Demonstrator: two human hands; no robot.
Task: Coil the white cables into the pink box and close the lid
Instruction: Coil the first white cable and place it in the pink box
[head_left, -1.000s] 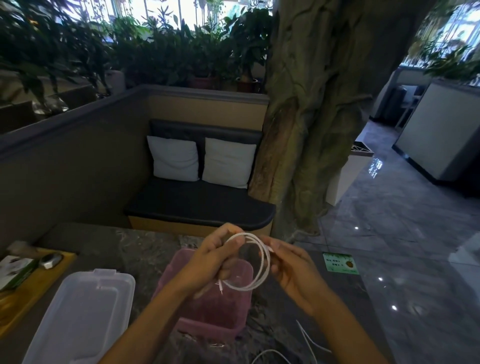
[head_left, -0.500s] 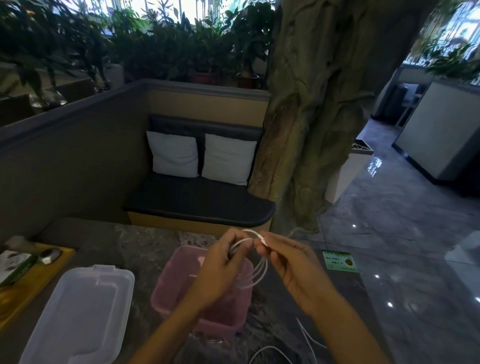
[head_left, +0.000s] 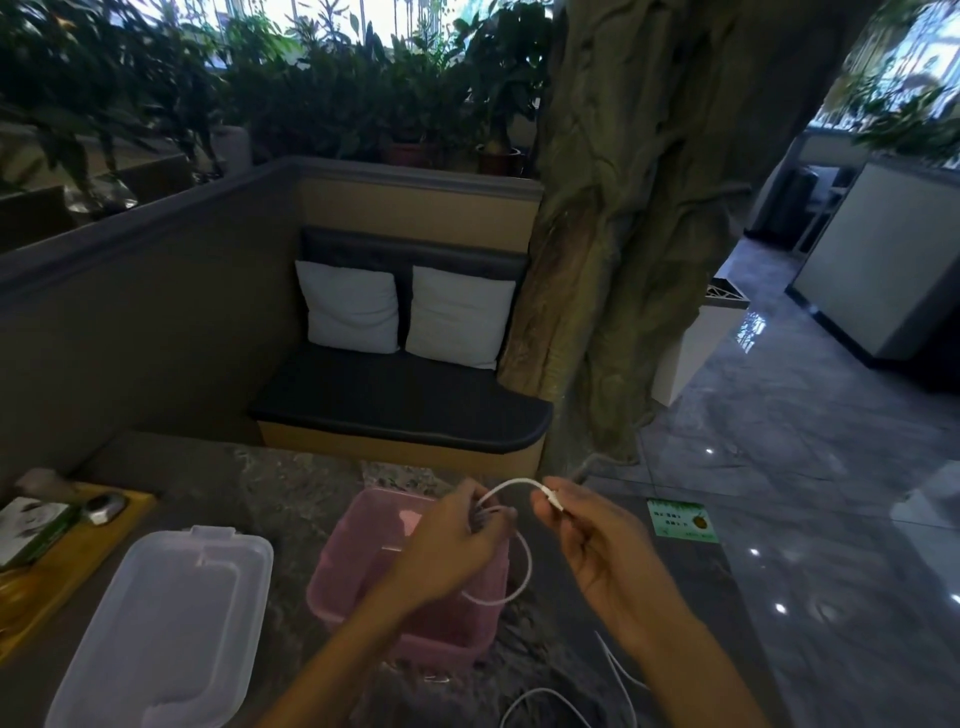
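Observation:
A coiled white cable (head_left: 525, 571) hangs over the open pink box (head_left: 358, 551), which stands on the dark marbled table. My left hand (head_left: 452, 545) pinches the coil's loops together above the box. My right hand (head_left: 592, 540) holds the cable's free end by its plug, pulled a little to the right of the coil. The box's translucent white lid (head_left: 166, 629) lies flat on the table to the left of the box. More loose white cable (head_left: 618, 675) lies on the table near my right forearm.
A yellow wooden tray (head_left: 72, 561) with small items sits at the table's left edge. A green card (head_left: 683, 519) lies at the right edge, beyond which the floor drops away. A bench with two white cushions and a tree trunk stand behind the table.
My hands have lowered with the coil toward the pink box. My right hand has drawn the plug end out to the right, away from the loops held by my left hand.

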